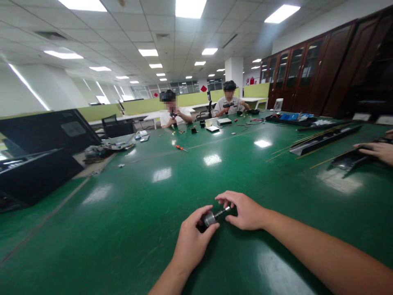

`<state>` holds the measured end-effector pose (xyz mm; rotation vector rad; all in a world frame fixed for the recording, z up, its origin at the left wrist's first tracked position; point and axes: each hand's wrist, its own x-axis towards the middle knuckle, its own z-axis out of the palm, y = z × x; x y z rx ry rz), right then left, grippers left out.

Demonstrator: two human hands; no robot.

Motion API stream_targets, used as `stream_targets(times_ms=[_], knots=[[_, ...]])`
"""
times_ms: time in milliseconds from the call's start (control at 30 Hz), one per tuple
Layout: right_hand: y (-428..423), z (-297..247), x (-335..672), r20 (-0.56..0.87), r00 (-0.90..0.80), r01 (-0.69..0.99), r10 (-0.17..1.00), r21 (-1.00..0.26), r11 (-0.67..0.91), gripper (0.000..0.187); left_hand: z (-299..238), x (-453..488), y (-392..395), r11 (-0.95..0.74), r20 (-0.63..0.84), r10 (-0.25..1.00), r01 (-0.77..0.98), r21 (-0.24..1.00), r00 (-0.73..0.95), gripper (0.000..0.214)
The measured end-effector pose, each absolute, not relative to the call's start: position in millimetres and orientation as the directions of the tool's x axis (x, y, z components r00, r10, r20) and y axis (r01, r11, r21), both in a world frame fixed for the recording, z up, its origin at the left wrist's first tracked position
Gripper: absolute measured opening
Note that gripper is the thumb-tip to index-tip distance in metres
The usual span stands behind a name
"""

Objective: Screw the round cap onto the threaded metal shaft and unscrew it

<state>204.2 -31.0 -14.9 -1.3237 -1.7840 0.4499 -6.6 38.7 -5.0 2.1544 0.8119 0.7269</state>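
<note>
Both my hands rest low on the green table (129, 229) near its front edge. My left hand (192, 241) is closed round the dark end of a small metal cylinder (210, 218), a silver part with a thin shaft sticking out to the right. My right hand (244, 211) is curled over that shaft end, fingertips pinching it. The piece lies just above the table surface between the two hands.
Two people sit at the far side of the table handling small parts. A co-worker's hand (379, 151) rests on a black tray at the right edge. Long black rails (322, 140), a red screwdriver (181, 148), black cases (39, 164) at left, and wooden cabinets (322, 69) stand around.
</note>
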Motion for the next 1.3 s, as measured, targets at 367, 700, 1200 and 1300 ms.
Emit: stream_targets(times_ms=[367, 700, 1200, 1300], knots=[[-40.6, -3.4, 196.7, 0.440, -0.154, 0.679, 0.884, -0.603, 0.419, 0.033, 1.5, -5.1, 34.9, -0.558, 0.245, 0.718, 0.328, 0.762, 0.651, 0.023], [-39.7, -7.8, 194.9, 0.438, -0.170, 0.695, 0.883, -0.582, 0.423, 0.015, -0.4, -4.2, 33.5, -0.550, 0.244, 0.716, 0.314, 0.773, 0.654, 0.023], [-40.6, -7.1, 193.5, 0.426, -0.206, 0.750, 0.881, -0.509, 0.422, 0.015, -3.2, -6.0, 34.2, -0.598, 0.267, 0.680, 0.305, 0.741, 0.683, 0.024], [-40.3, -7.6, 193.5, 0.427, -0.198, 0.756, 0.882, -0.507, 0.415, 0.015, -3.4, -5.3, 34.5, -0.605, 0.272, 0.677, 0.306, 0.735, 0.683, 0.023]])
